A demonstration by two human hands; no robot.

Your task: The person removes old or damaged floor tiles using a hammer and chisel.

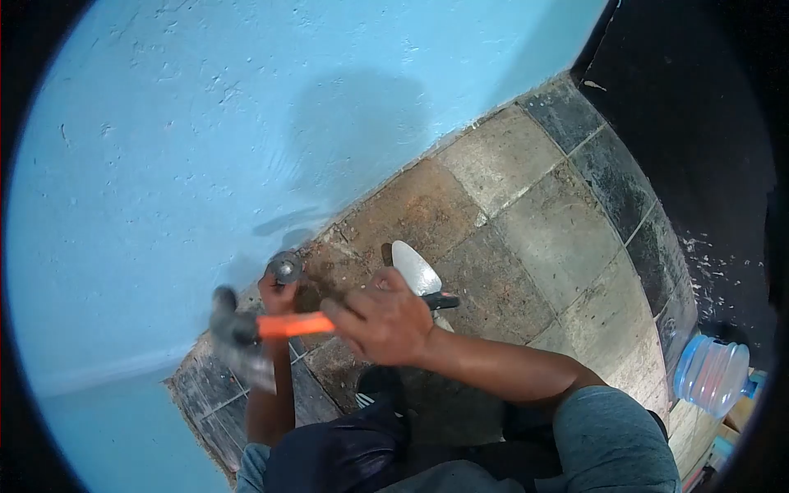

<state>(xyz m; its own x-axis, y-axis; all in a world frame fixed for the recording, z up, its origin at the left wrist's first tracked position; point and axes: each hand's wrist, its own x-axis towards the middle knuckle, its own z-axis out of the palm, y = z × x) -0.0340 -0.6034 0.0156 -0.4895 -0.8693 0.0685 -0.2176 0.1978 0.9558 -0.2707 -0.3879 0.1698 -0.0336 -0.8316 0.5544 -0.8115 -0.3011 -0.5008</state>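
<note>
My right hand [382,319] is closed around the orange and black handle of a hammer [296,324]. The hammer's dark head is smeared by motion and is over my left forearm. Close to the foot of the wall, my left hand [278,294] grips a chisel [285,267], seen almost end-on with a round dark guard and a pale metal striking end. The chisel's tip is hidden below the guard. Beyond my right hand, a trowel [417,269] with a pale pointed blade lies on the floor, its handle partly covered by my hand and the hammer.
A light blue wall [189,164] with chipped paint rises on the left. Grey and dark floor tiles [551,218] run along it, with brown dirt near the wall. A large clear water bottle [713,376] lies at the right. My shoe [380,390] is below my hands.
</note>
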